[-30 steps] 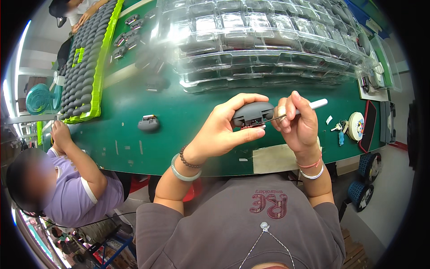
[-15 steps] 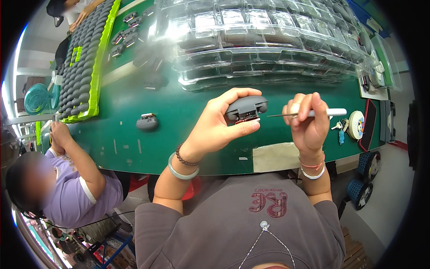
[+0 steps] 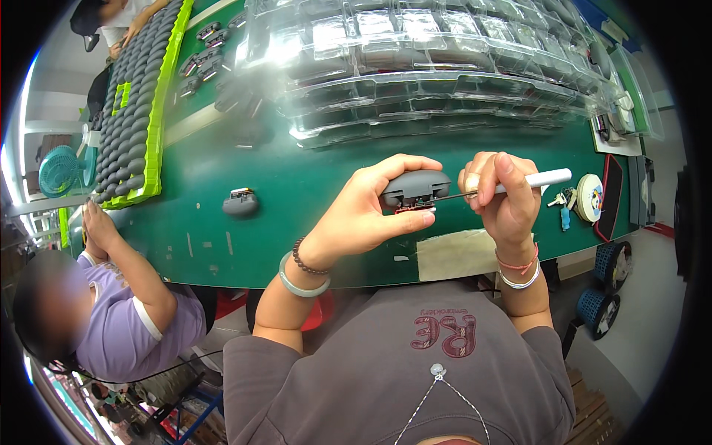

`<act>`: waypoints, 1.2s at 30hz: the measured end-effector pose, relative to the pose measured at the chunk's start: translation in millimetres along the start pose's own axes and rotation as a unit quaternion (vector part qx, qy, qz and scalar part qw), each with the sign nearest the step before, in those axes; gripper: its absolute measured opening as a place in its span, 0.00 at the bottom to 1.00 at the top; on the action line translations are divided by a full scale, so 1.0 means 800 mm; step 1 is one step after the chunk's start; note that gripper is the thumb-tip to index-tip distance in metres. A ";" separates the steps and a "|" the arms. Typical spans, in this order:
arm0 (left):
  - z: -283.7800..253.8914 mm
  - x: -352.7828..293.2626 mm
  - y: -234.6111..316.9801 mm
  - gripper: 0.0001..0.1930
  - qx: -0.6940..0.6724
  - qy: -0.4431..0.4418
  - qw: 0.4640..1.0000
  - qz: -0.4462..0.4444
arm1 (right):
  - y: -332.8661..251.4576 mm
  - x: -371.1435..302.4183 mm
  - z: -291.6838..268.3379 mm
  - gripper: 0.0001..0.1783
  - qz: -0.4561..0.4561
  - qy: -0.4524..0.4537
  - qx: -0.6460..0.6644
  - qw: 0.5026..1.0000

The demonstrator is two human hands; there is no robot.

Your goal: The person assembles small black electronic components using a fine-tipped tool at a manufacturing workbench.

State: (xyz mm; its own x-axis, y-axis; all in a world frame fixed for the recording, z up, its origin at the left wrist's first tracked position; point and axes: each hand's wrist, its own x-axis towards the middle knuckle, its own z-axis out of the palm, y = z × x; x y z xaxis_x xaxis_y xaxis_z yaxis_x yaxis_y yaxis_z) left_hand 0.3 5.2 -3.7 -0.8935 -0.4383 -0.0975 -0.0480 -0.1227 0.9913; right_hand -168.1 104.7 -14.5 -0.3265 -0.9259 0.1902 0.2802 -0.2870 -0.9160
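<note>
My left hand [image 3: 352,211] grips a dark grey rounded casing [image 3: 417,184] above the table, fingers over its top and thumb beneath. A small circuit board with some red shows along the casing's lower side. In my right hand [image 3: 508,196] is a slim tool with a white handle [image 3: 550,178] and a thin metal shaft. The shaft points left and its tip reaches the exposed lower side of the casing; whether it touches the board I cannot tell. A similar grey casing [image 3: 240,205] lies on the table left of my left hand.
Stacked clear plastic trays [image 3: 452,111] fill the far side of the green table [image 3: 297,256]. A lime-green tray [image 3: 157,159] of grey rounded pieces stands at left, near a co-worker [image 3: 126,311]. Beige paper [image 3: 456,256] lies near the front edge, with keys [image 3: 561,199] at right.
The tool's tip has come from a gap right of the casing to its lower side. The shaft now slants down to the left. The casing has tilted slightly.
</note>
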 end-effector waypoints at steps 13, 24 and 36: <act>-0.010 -0.005 0.005 0.23 -0.027 0.023 0.999 -0.017 | 0.006 0.012 0.005 0.25 0.062 0.059 0.171 0.982; -0.198 -0.083 0.092 0.21 0.265 0.167 0.949 -0.042 | -0.007 0.002 0.010 0.24 0.066 0.072 0.188 0.977; -0.436 0.241 0.051 0.29 0.529 0.319 0.779 -0.107 | -0.003 0.015 -0.015 0.23 0.067 0.156 0.140 0.975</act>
State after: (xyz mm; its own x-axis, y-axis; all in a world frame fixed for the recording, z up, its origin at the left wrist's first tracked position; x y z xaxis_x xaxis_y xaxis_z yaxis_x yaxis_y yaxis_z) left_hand -18.3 -394.8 -13.3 -0.4264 -0.9037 0.0398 -0.8087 0.4005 0.4308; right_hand -183.0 97.4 -14.6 -0.5172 -0.8520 -0.0815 0.5605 -0.2651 -0.7846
